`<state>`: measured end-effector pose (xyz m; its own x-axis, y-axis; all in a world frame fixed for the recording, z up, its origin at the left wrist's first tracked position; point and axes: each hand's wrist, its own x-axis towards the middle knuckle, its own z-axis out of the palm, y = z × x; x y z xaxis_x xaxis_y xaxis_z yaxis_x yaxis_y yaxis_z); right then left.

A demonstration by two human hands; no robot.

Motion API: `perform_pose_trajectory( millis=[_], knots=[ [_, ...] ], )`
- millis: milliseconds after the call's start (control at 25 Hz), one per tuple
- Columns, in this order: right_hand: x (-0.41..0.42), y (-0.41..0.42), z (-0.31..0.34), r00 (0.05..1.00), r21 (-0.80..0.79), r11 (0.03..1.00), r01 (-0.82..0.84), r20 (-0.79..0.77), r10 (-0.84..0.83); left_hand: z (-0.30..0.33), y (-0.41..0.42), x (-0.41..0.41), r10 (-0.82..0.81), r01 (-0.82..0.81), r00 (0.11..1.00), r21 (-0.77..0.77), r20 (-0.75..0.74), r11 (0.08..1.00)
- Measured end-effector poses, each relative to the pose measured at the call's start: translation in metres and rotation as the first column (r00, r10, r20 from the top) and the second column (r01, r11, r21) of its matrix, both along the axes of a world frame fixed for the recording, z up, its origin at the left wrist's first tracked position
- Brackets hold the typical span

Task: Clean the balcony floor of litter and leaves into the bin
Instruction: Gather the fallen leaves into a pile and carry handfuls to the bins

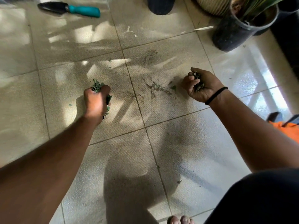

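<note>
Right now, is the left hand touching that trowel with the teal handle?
Apart. The head view shows the left hand gripping leaves, with bare floor tiles between it and the trowel.

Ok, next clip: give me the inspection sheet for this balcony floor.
Surface: tiled floor, dusty, sunlit patches.
Job's things: leaf scraps left on the tiles between the hands; no bin in view.
Clutter: teal-handled trowel; pale stick.
Grippers: left hand grips leaves; right hand holds leaves.
Cables: nothing seen.
Surroundings: black plant pot, other pots, orange cloth.
</note>
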<state>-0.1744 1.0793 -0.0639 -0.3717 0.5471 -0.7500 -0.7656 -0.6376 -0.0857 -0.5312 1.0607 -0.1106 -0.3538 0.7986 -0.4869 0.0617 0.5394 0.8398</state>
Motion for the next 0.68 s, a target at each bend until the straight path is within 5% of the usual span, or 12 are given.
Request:
perform_pose_trajectory(
  millis=[160,360,680],
  knots=[
    [0.013,0.001,-0.001,0.956,0.107,0.980,-0.165,-0.226,0.186,-0.001,0.000,0.002,-0.006,0.006,1.000,0.018,-0.003,1.000],
    [-0.001,0.000,0.003,0.982,0.139,0.973,-0.184,0.059,0.177,-0.009,0.004,-0.005,0.013,-0.013,1.000,0.000,-0.025,1.000],
    [-0.016,0.001,0.013,0.901,0.082,0.962,-0.262,0.379,0.213,-0.014,0.006,-0.006,0.021,-0.020,1.000,-0.016,0.003,1.000]
  ],
)
